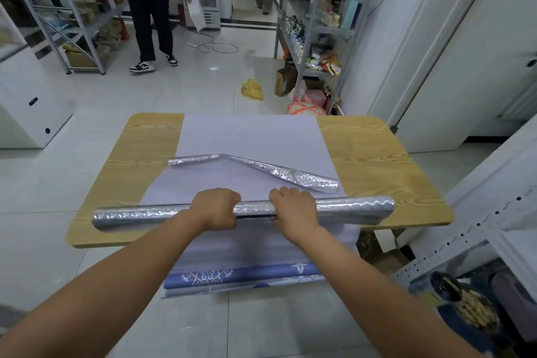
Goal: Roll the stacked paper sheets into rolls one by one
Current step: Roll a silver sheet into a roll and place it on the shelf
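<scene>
Far left: one metal rack (72,23), shelves packed with boxes and packets, too blurred to count. Just right of it: one person (151,9) in black, standing on pale floor tiles, white sheet in one hand.

Centre: one wooden table (377,154). Laid along its middle, far edge to near: a stack of pale lilac sheets (250,136), number not countable, near ends hanging over the edge with blue patterned print showing.

Two silver rolls counted. Held one long roll (139,216) crosswise over the sheets at the near edge, both ends reaching past the stack. Gripped it with left hand (216,208), fingers curled over the top, clamped on it left of the middle. Gripped it too with right hand (296,209), clamped just beside, a short stretch of silver between the two. Farther back on the sheets: one bent roll (261,167), kinked near its left end, apart from both hands.

Beyond the table, on the floor: one yellow bag (252,89), contents hidden; one cardboard box (283,81). Behind these: a second rack (319,23), filled with cartons and packets.

Bottom right: one dark round tub (473,311), filled with pale brown pieces, too blurred to name.
</scene>
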